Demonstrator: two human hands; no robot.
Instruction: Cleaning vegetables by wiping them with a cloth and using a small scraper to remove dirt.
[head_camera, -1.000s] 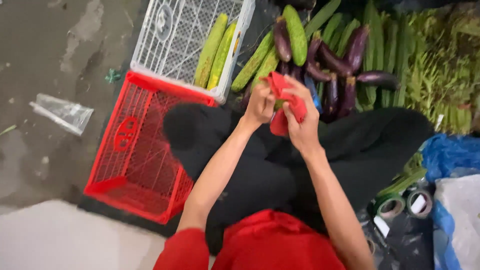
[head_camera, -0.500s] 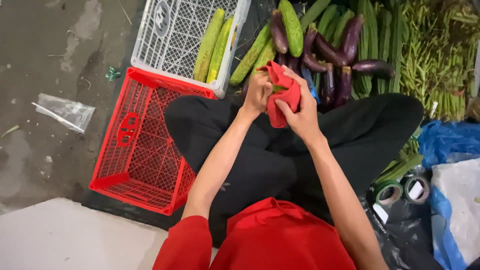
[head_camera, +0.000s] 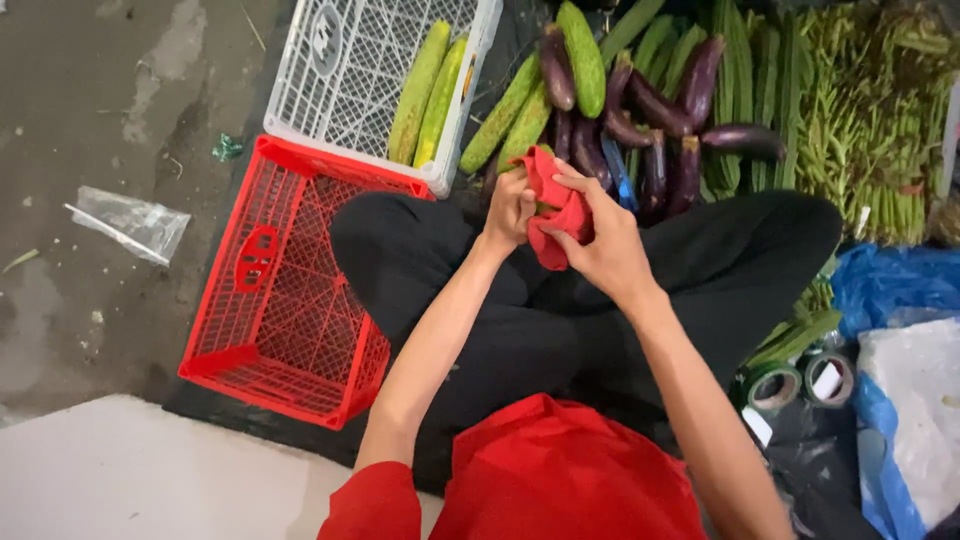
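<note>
I sit cross-legged in black trousers. Both hands meet over my lap around a red cloth (head_camera: 553, 215) that is wrapped about something green, only a sliver of which shows. My left hand (head_camera: 510, 207) grips the cloth's left side. My right hand (head_camera: 600, 240) closes over its right side, fingers curled into the folds. Just beyond my hands lie green cucumbers (head_camera: 515, 120) and purple aubergines (head_camera: 655, 115) in a pile.
A red plastic crate (head_camera: 285, 300) stands left of my knee. Behind it a white crate (head_camera: 350, 60) holds two cucumbers. Long green beans (head_camera: 870, 120) fill the right. Tape rolls (head_camera: 800, 382), blue and white bags (head_camera: 900, 290) lie at right; a clear bag (head_camera: 130, 222) on the concrete.
My hands have kept working the red cloth around the green thing, shifting their grip slightly. The view has drifted a little; nothing else has moved.
</note>
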